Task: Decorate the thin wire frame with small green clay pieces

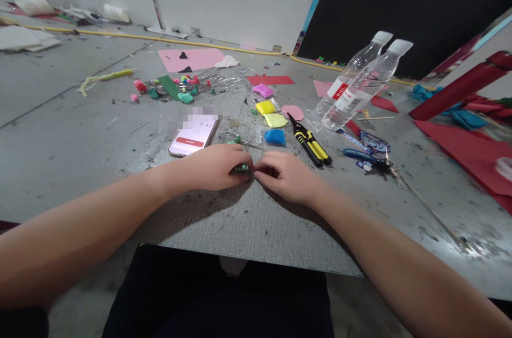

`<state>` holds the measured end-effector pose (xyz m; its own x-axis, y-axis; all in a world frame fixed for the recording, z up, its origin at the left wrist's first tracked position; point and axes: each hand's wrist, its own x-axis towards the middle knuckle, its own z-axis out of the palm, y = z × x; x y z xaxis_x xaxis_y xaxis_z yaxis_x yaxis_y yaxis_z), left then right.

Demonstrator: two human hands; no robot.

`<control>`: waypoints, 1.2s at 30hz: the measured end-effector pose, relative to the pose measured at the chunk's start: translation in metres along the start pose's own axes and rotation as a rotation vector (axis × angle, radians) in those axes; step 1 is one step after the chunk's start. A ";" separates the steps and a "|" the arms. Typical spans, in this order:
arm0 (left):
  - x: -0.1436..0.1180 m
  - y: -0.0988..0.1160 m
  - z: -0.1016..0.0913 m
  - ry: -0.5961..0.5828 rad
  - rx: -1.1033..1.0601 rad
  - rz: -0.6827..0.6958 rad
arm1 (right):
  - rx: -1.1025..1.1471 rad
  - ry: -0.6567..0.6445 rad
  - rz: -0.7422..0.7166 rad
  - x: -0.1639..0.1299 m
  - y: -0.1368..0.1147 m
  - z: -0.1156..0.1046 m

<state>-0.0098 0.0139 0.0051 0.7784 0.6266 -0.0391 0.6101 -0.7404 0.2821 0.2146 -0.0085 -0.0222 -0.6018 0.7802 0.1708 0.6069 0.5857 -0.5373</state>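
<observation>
My left hand (218,167) is closed over a small piece of green modelling clay (241,168), which shows between its fingers. Close beside it, my right hand (286,175) has its fingertips pressed together, almost touching the left fingertips; whatever they pinch is hidden. Just beyond both hands lies a wire loop (228,137) with a bit of green on it. A blue clay packet (274,137) sits past the right hand, and pliers with yellow-and-black handles (312,147) rest to its right. Left of the loop is a lit phone (194,135).
Yellow clay packets (265,108) and a purple one (263,90) lie farther back. Two clear bottles (352,93) stand at right, near keys (384,166) and red sheets (476,162). Clay-tipped wires (224,82) are scattered back left. The table's front edge runs near my lap.
</observation>
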 end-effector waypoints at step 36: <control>-0.002 0.003 -0.002 -0.009 0.009 -0.012 | -0.001 0.004 -0.005 0.001 0.000 0.001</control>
<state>-0.0094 0.0108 0.0079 0.7723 0.6332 -0.0507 0.6207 -0.7351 0.2728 0.2137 -0.0084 -0.0223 -0.6030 0.7779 0.1770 0.6044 0.5902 -0.5351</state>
